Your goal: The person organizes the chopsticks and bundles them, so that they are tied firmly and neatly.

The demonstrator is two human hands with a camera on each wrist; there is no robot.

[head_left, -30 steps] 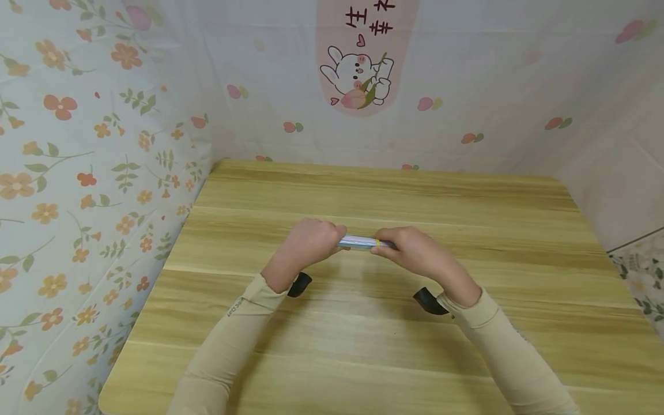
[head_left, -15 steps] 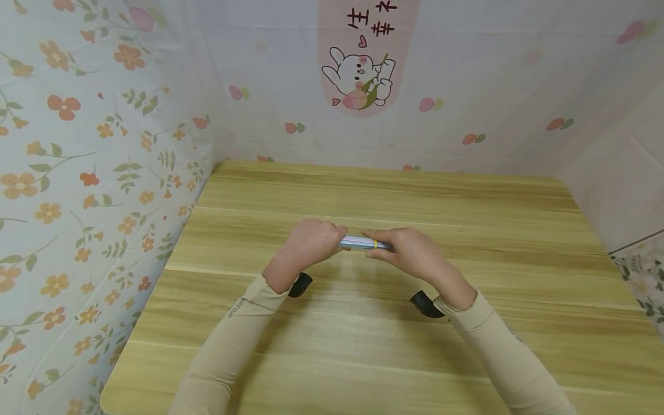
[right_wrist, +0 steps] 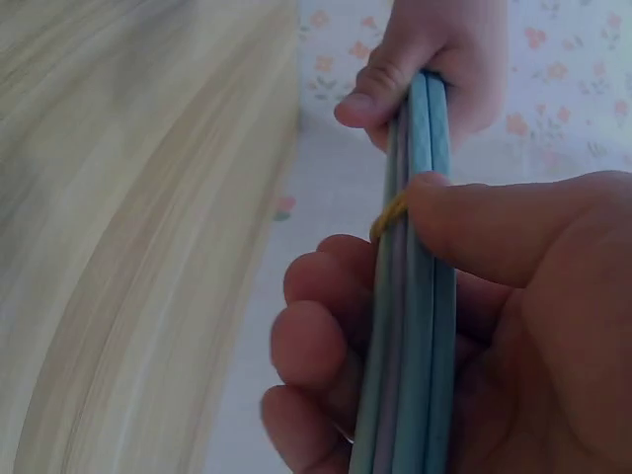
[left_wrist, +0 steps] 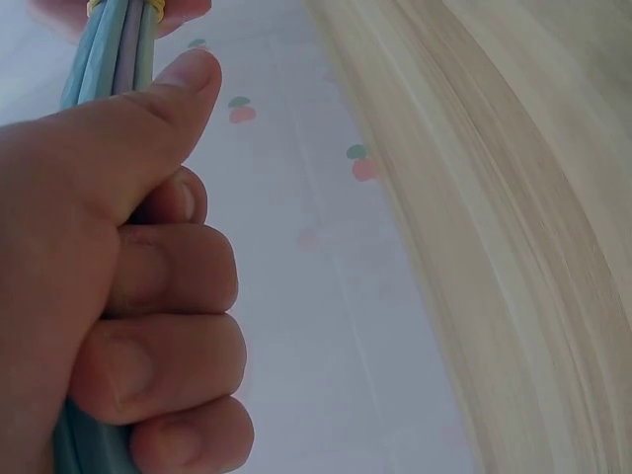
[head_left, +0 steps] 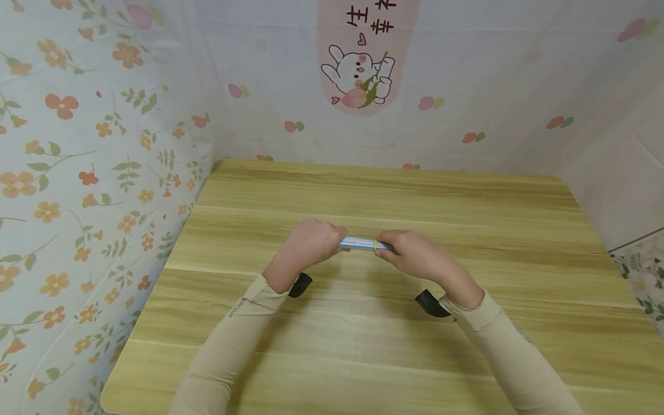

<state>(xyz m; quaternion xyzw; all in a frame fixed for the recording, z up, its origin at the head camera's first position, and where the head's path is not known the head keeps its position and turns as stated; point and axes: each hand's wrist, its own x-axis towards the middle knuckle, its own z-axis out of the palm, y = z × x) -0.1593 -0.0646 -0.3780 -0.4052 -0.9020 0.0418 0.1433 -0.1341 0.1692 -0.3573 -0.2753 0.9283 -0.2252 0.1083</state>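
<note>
A bundle of slim pale-blue and lilac pencils (head_left: pixel 358 242) is held level above the table, bridging both hands. Around it sits a yellow rubber band (right_wrist: pixel 389 215), close to the right hand's fingertips. My left hand (head_left: pixel 313 241) grips one end, its fingers curled round the pencils in the left wrist view. My right hand (head_left: pixel 416 251) holds the other part. In the right wrist view its thumb (right_wrist: pixel 474 222) presses on top of the bundle beside the band, and the fingers curl underneath. Both ends of the pencils are hidden in the head view.
The wood-grain table (head_left: pixel 332 346) spreads beneath both arms. White curtains with printed flowers (head_left: pixel 62 106) and a cartoon rabbit (head_left: pixel 358 75) stand behind it and at its left. Dark wrist-worn pieces (head_left: pixel 433 304) jut out under the sleeves.
My right hand's fingertips reached left past the rubber band half a second ago, and now they are back at its right side. The left hand keeps its hold, nearly unmoved.
</note>
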